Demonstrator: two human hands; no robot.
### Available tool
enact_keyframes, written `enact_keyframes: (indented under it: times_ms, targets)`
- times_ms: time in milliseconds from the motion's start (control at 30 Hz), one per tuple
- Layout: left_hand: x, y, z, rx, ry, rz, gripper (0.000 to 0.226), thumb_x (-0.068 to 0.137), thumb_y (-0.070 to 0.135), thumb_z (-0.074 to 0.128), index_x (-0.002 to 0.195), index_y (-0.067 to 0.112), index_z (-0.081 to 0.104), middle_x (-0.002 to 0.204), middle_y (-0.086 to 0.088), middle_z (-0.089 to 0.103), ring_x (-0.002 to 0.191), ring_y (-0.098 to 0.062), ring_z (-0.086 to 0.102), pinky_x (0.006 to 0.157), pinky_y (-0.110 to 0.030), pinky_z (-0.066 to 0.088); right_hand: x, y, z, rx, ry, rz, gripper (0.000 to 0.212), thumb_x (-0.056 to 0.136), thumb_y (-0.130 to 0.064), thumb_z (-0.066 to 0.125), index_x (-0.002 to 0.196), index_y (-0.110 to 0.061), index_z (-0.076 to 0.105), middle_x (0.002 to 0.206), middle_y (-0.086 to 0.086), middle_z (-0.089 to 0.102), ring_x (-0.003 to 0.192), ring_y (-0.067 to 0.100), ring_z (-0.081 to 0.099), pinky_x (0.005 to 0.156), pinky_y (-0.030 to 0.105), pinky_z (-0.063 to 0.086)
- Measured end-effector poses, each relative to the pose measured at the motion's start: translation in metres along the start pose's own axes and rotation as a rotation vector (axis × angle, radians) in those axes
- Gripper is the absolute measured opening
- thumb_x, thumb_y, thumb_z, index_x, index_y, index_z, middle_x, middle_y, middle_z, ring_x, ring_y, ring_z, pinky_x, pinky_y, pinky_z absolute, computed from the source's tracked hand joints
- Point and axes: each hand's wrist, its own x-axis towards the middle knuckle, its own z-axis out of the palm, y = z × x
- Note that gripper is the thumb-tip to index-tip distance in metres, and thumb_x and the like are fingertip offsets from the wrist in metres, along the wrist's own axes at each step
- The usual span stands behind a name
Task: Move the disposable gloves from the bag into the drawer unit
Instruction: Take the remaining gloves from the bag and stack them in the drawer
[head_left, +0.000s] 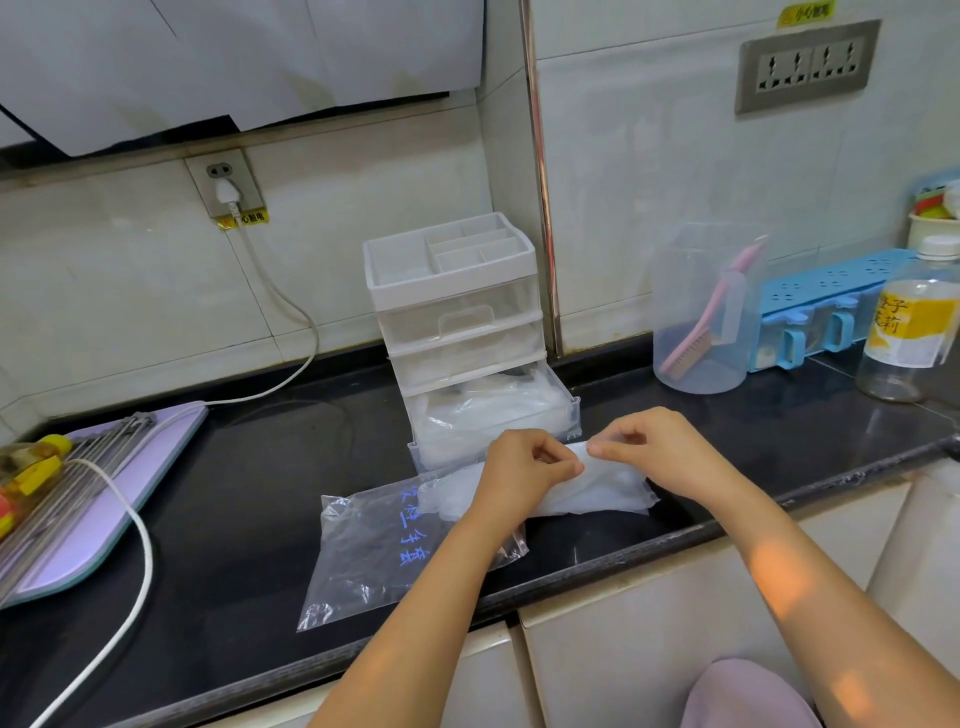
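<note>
A clear plastic bag (374, 551) with blue lettering lies flat on the black counter (234, 493). A bundle of translucent disposable gloves (608, 493) lies at the bag's far right end. My left hand (524, 467) and my right hand (654, 441) both pinch the top edge of this bundle. Just behind them stands a clear drawer unit (457, 306) with a white top tray. Its bottom drawer (493, 421) is pulled out and holds more translucent gloves.
A purple cutting board (98, 499) with a metal rack and a white cord lies at the left. A clear jug (706, 312) with a pink brush, a blue box (821, 306) and a bottle (909, 322) stand at the right back. The counter edge runs in front.
</note>
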Motion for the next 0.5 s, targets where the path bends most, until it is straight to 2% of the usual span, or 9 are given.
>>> enact_keyframes:
  times_ms: [100, 167, 267, 333, 433, 500]
  targets:
    - [0.002, 0.001, -0.003, -0.074, 0.011, -0.008, 0.009, 0.078, 0.014, 0.077, 0.074, 0.012, 0.070, 0.070, 0.004, 0.070, 0.067, -0.005, 0.065, 0.073, -0.019, 0.052, 0.002, 0.001, 0.000, -0.015, -0.011, 0.011, 0.009, 0.083, -0.020, 0.073, 0.090, -0.025, 0.075, 0.086, -0.013, 0.070, 0.085, 0.002, 0.065, 0.071, 0.012, 0.045]
    - [0.005, 0.002, -0.006, -0.135, 0.024, -0.017, 0.009, 0.081, 0.016, 0.075, 0.076, 0.009, 0.070, 0.071, 0.003, 0.071, 0.068, -0.005, 0.066, 0.071, -0.017, 0.051, 0.003, 0.004, -0.002, -0.006, -0.032, 0.032, 0.018, 0.079, -0.017, 0.076, 0.094, -0.027, 0.074, 0.092, -0.012, 0.070, 0.089, 0.003, 0.064, 0.074, 0.013, 0.046]
    - [0.008, 0.005, -0.011, -0.147, 0.040, -0.015, 0.011, 0.084, 0.016, 0.072, 0.073, 0.014, 0.069, 0.070, 0.004, 0.070, 0.064, 0.000, 0.064, 0.063, -0.008, 0.043, 0.004, 0.005, -0.002, 0.000, -0.058, 0.055, 0.026, 0.074, -0.027, 0.080, 0.098, -0.029, 0.071, 0.094, -0.007, 0.069, 0.092, 0.009, 0.063, 0.081, 0.025, 0.051]
    - [0.008, 0.008, -0.013, -0.142, 0.003, -0.016, 0.010, 0.084, 0.014, 0.070, 0.075, 0.014, 0.070, 0.071, 0.003, 0.070, 0.065, -0.001, 0.065, 0.063, -0.007, 0.043, 0.006, 0.005, 0.001, 0.021, -0.022, 0.037, 0.030, 0.075, -0.039, 0.077, 0.100, -0.024, 0.070, 0.095, -0.004, 0.069, 0.092, 0.010, 0.062, 0.083, 0.030, 0.052]
    - [0.007, 0.010, -0.014, -0.117, -0.083, -0.006, 0.008, 0.086, 0.012, 0.068, 0.079, 0.013, 0.070, 0.071, 0.002, 0.070, 0.069, -0.004, 0.067, 0.067, -0.010, 0.046, 0.008, 0.002, 0.006, 0.038, 0.013, 0.009, 0.029, 0.079, -0.040, 0.072, 0.104, -0.026, 0.068, 0.097, -0.013, 0.066, 0.095, 0.003, 0.058, 0.077, 0.018, 0.046]
    - [0.007, 0.009, -0.013, -0.105, -0.083, -0.005, 0.009, 0.088, 0.011, 0.064, 0.080, 0.013, 0.068, 0.073, 0.001, 0.071, 0.071, -0.006, 0.067, 0.075, -0.016, 0.049, 0.011, 0.004, 0.008, 0.002, 0.001, 0.013, 0.032, 0.077, -0.035, 0.076, 0.106, -0.025, 0.068, 0.100, -0.013, 0.065, 0.097, 0.006, 0.060, 0.077, 0.017, 0.044]
